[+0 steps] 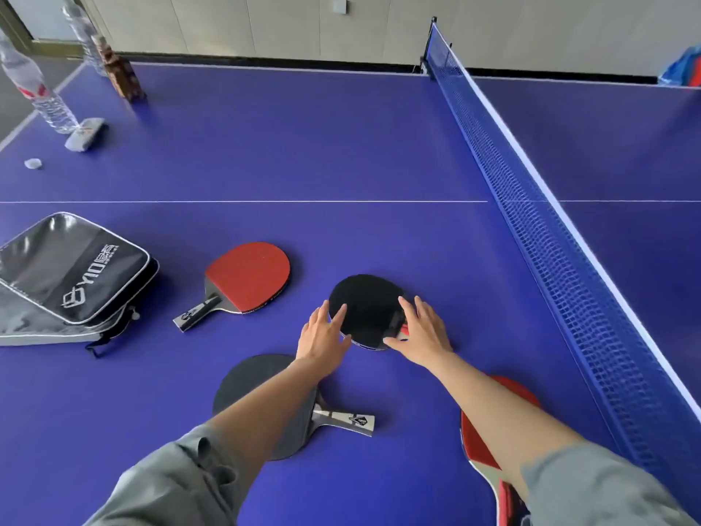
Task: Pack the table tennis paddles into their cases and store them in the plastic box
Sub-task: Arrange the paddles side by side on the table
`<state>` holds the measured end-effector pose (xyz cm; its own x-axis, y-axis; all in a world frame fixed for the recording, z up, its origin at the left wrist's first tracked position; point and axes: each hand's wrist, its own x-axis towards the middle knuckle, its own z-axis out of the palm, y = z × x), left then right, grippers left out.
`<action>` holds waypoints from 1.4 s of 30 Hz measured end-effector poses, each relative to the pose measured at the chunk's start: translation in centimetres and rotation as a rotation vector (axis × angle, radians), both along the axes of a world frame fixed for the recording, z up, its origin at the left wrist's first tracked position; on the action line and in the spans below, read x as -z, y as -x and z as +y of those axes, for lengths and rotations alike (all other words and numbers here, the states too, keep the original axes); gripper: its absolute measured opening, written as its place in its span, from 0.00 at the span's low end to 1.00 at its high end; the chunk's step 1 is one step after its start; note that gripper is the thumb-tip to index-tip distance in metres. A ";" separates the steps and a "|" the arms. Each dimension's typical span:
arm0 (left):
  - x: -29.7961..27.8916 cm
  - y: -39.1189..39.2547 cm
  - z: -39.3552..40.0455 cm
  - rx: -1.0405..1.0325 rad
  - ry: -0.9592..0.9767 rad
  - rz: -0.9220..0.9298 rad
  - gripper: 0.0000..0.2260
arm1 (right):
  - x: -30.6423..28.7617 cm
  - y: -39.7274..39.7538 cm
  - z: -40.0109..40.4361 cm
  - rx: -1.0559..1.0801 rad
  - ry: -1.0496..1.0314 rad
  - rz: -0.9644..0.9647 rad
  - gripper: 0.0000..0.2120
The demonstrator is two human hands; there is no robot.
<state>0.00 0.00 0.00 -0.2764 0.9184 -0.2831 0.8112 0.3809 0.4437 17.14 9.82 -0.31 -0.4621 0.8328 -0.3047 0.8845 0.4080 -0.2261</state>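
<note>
Several paddles lie on the blue table tennis table. A black-faced paddle lies in the middle, with my left hand touching its left edge and my right hand resting over its red handle end, fingers fairly straight. A red-faced paddle lies to the left. Under my left forearm is a dark grey paddle with a silver handle. Beneath my right forearm lies a red paddle, partly hidden. Two black-and-grey zip cases are stacked at the left edge. No plastic box is in view.
The blue net runs diagonally on the right. Two water bottles, a brown object, a grey cloth bundle and a small white wad stand at the far left corner. A blue-red bag shows at the far right.
</note>
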 end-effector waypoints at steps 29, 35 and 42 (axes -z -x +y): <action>-0.6 1.5 -12.7 -1.017 -0.253 -0.305 0.31 | -1.8 9.3 -7.6 -0.102 0.486 0.558 0.36; 0.9 2.1 -15.8 -1.050 -0.155 -0.322 0.21 | 0.5 10.0 -11.5 -0.122 0.482 0.480 0.37; 1.8 2.1 -16.3 -1.029 -0.118 -0.303 0.20 | 1.6 9.7 -12.9 -0.148 0.370 0.450 0.37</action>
